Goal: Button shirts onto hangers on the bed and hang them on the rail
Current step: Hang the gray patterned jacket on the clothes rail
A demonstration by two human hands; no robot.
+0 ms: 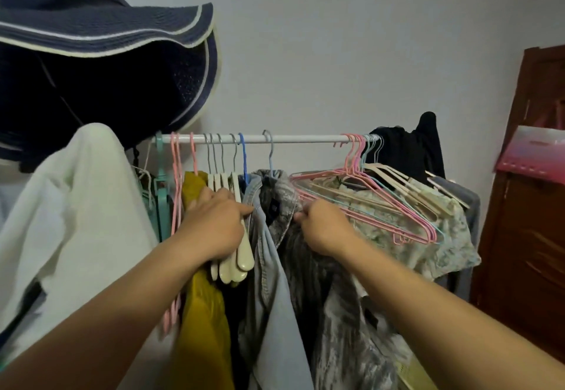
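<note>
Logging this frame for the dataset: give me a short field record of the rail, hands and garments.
rail: white rail, horizontal, hangers hooked along it
left hand: left hand on cream hangers, grip closed
right hand: right hand pinching collar of grey patterned shirt
between hands: light denim shirt on blue hanger
far left: yellow garment, navy sun hat
right of rail: empty pink hangers

A navy hat (101, 31) with white stripes, a mustard garment (203, 313), pink hangers (382, 206), a white rail (305, 138).
</note>
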